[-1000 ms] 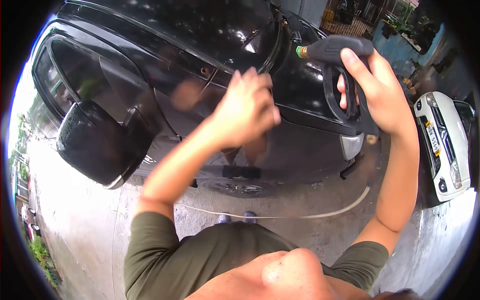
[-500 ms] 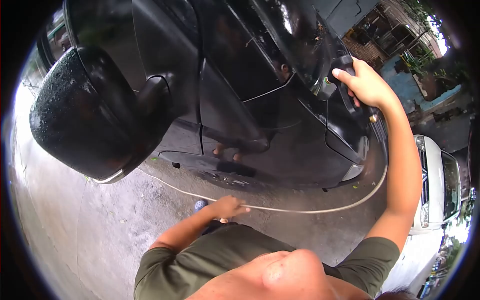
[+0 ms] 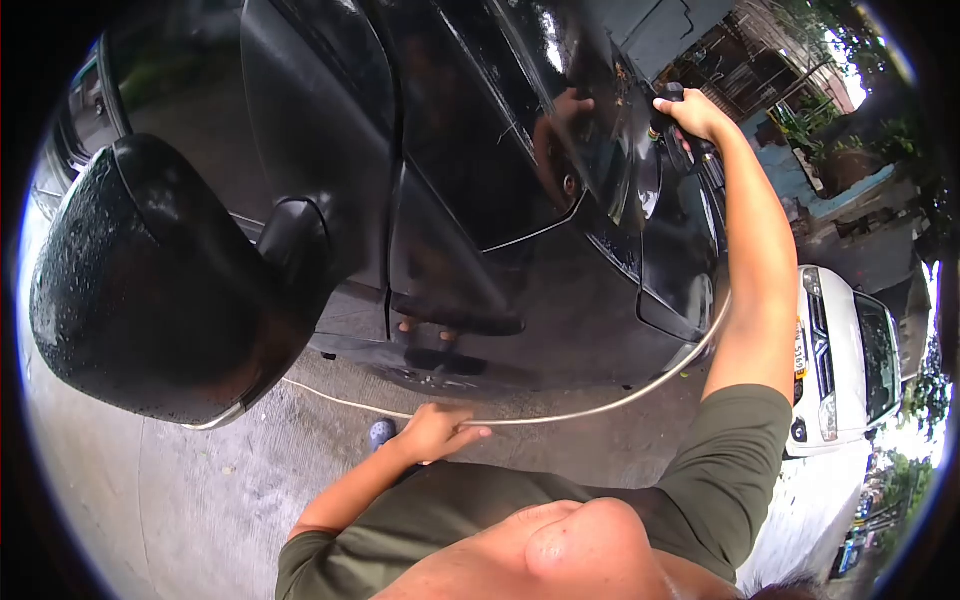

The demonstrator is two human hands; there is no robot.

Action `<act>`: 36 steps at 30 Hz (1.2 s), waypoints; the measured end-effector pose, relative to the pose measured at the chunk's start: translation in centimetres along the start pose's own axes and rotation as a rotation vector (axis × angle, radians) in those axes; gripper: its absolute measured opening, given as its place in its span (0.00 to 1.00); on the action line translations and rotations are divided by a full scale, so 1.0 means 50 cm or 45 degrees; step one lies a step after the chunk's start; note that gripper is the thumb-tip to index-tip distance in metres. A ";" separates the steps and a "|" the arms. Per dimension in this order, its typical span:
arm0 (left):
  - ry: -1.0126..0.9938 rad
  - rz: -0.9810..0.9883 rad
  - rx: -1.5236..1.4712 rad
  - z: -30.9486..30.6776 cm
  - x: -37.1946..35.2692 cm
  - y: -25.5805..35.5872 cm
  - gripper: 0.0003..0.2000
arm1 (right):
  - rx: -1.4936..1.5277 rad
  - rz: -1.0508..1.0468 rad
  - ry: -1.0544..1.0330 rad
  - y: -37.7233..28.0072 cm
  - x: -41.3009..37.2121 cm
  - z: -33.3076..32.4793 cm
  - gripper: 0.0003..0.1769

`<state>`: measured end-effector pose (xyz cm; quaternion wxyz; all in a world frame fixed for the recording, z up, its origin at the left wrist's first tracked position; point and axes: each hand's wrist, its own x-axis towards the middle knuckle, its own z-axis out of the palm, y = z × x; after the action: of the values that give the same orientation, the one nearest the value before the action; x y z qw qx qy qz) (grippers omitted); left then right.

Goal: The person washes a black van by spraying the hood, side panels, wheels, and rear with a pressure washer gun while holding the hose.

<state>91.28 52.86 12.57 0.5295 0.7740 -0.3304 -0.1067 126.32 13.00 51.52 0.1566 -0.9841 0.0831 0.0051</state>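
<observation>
My right hand (image 3: 695, 118) is wrapped round the handle of a black spray gun (image 3: 690, 155), held up by the front of a black car (image 3: 560, 290). A pale hose (image 3: 600, 407) runs from beneath my right forearm in a curve along the car's lower side. Low in the view, my left hand (image 3: 437, 432) is closed around that hose, its thumb stretched along it. The hose carries on past my left hand toward the ground under the mirror. The gun's nozzle end is hard to make out against the dark bodywork.
The car's side mirror (image 3: 160, 290), beaded with water, juts out at left. A white car (image 3: 840, 360) stands at right on the concrete ground (image 3: 200, 500). A blue patterned shoe (image 3: 382, 433) shows beside my left wrist. Behind are a wall and plants (image 3: 815, 135).
My right hand and the spray gun have shifted up and slightly left in the view. My left hand has moved a little left, its fingers now curled round the hose. The mirror appears larger.
</observation>
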 end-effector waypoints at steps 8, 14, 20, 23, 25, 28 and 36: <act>0.041 0.084 0.002 -0.036 0.004 0.000 0.24 | 0.118 0.101 -0.187 -0.028 -0.088 0.004 0.25; -0.012 0.298 0.045 -0.073 0.032 0.040 0.25 | -0.126 0.114 -0.485 -0.132 -0.230 0.016 0.23; 0.034 0.395 0.018 -0.088 0.031 0.051 0.27 | -0.333 0.180 -0.491 -0.159 -0.209 0.024 0.24; 0.074 0.424 0.010 -0.100 0.023 0.049 0.26 | -0.302 0.221 -0.553 -0.183 -0.231 0.028 0.24; 0.080 0.442 0.000 -0.106 0.008 0.049 0.26 | -0.368 0.273 -0.491 -0.187 -0.229 0.027 0.24; 0.103 0.471 -0.007 -0.113 0.001 0.053 0.26 | -0.352 0.273 -0.528 -0.212 -0.247 0.029 0.23; 0.074 0.508 -0.006 -0.121 -0.022 0.061 0.24 | -0.107 0.256 -0.703 -0.219 -0.285 0.008 0.23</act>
<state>92.38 57.42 17.60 0.5513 0.6947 -0.4615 0.0220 114.06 25.69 55.01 0.1311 -0.9380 0.1342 0.2916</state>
